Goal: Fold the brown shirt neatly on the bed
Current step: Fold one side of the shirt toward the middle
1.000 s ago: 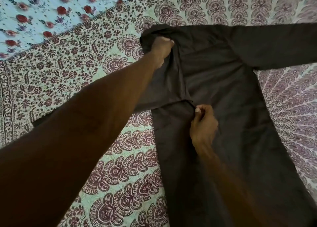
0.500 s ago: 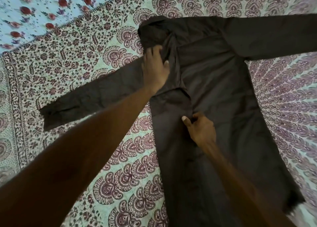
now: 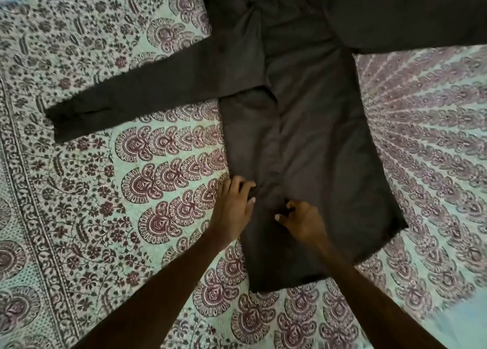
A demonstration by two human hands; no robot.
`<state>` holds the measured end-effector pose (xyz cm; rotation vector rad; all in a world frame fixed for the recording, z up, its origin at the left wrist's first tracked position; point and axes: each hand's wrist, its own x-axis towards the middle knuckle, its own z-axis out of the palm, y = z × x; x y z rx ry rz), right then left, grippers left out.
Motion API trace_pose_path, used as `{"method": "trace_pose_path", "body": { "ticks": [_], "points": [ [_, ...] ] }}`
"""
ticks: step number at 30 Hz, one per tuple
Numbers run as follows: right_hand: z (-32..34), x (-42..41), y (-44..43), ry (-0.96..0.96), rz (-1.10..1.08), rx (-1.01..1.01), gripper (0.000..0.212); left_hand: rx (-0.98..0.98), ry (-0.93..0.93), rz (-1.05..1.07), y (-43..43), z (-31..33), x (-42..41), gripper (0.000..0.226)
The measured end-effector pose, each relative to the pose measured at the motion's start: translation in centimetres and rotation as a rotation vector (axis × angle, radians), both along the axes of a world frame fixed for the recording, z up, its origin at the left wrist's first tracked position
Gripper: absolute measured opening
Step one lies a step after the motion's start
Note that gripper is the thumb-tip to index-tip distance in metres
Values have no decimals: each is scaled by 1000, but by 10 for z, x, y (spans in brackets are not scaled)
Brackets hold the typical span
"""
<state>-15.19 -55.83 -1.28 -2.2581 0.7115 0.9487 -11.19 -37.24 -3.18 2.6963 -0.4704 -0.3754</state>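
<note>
Left grip (image 3: 232, 206): fingers curled, thumb tucked in, pinching cloth at the left edge of the brown shirt (image 3: 324, 151), low on the body. Right grip (image 3: 303, 222): just beside it, further in on the cloth, fingers curled and thumb out to the left, nipping a small pucker of fabric near the centre ridge. Both forearms enter from the near side of the bed.

Shirt is dark brown, long in the body and matt. It lies flat on the bedsheet (image 3: 158, 190), collar toward the far side of the bed, hem toward the near side. The left strip of the body is turned in over the front, which leaves a lengthwise ridge running down the middle from the chest to the two grips. Left sleeve (image 3: 137, 95) is stretched out over the sheet, slanting toward the near left, cuff flat. Right sleeve (image 3: 411, 24) runs out to the right past the frame edge. Fabric bunches near the collar. Hem's right corner juts out; its edge is blurred.

Sheet is pale green with a maroon paisley and floral print, and a border band runs down its left side.
</note>
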Motion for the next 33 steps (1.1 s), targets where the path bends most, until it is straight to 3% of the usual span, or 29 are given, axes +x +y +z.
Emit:
{"method": "trace_pose_path", "body": {
  "ticks": [4, 8, 14, 17, 20, 23, 27, 33],
  "points": [
    [11, -29, -2, -40, -105, -45, 37, -36, 8, 27, -2, 0, -24, 34],
    [19, -42, 2, 12, -24, -88, 42, -48, -18, -35, 2, 5, -29, 39],
    [31, -55, -8, 45, -142, -172, 25, 148, 38, -338, 11, -5, -38, 83],
    [30, -64, -13, 135, -71, -133, 24, 186, 27, -399, 13, -11, -46, 97],
    [33, -65, -16, 191, 85, -252, 36, 193, 37, -417, 15, -12, -50, 105],
    [44, -50, -13, 175, 202, -366, 52, 156, 44, -450, 18, -9, -51, 93],
    [53, -1, -3, -65, 85, -239, 33, -108, 38, -248, 24, -3, -36, 58],
    [40, 97, 37, -223, 35, -21, 12, -97, -74, 89, 46, 1, 42, 49]
  ]
}}
